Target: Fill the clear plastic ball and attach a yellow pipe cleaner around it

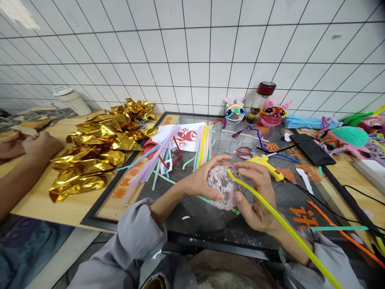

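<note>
Between my two hands is a clear ball [221,185] covered in streaky pinkish-white fibre. My left hand [200,181] wraps round its left side, thumb across the front. My right hand [255,196] curls at the ball's right side, fingertips against it. A long yellow pipe cleaner [270,210] runs from the ball's upper front over my right wrist, down to the lower right; whether it is fixed to the ball I cannot tell. Just behind my right hand lie a yellow hot glue gun [266,162] and red-handled scissors [244,153].
Bundled pipe cleaners [162,158], a red paper-cut sheet [188,134] and crumpled gold foil [99,140] lie leftward. Another person's hands [33,144] are at far left. Behind stand two decorated heads [235,111] and a bottle [259,104]; a phone [313,149] lies right. The glue gun's cord crosses the mat.
</note>
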Available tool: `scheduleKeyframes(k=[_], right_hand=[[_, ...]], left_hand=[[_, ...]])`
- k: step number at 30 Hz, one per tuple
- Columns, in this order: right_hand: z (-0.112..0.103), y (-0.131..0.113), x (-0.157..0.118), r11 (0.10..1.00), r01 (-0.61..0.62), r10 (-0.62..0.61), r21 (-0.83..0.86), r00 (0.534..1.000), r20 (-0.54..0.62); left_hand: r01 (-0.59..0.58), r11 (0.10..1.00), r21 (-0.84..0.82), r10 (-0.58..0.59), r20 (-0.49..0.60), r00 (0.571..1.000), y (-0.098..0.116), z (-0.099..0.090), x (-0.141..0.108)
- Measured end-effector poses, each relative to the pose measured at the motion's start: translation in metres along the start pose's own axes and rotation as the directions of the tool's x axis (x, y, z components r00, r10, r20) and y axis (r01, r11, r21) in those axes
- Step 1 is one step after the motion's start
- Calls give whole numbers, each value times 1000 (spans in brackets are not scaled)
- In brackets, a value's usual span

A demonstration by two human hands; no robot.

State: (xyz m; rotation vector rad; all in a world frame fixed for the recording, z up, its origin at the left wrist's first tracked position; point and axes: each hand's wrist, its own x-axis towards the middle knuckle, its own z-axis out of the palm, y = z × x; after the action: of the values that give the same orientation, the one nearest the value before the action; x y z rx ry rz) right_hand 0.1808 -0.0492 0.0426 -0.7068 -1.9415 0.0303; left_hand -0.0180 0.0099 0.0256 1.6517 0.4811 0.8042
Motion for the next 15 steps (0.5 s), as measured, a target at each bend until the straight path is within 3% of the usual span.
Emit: scheduleKeyframes(k=[11, 15], right_hand=[[4, 3, -6, 989, -38, 44, 146, 998, -37], [3, 2, -5, 997, 8, -5, 82, 999, -41]], left_hand=[[-19, 998, -67, 17, -42, 999, -4, 2, 1], [-21, 997, -79, 18, -38, 999, -4, 3, 1]])
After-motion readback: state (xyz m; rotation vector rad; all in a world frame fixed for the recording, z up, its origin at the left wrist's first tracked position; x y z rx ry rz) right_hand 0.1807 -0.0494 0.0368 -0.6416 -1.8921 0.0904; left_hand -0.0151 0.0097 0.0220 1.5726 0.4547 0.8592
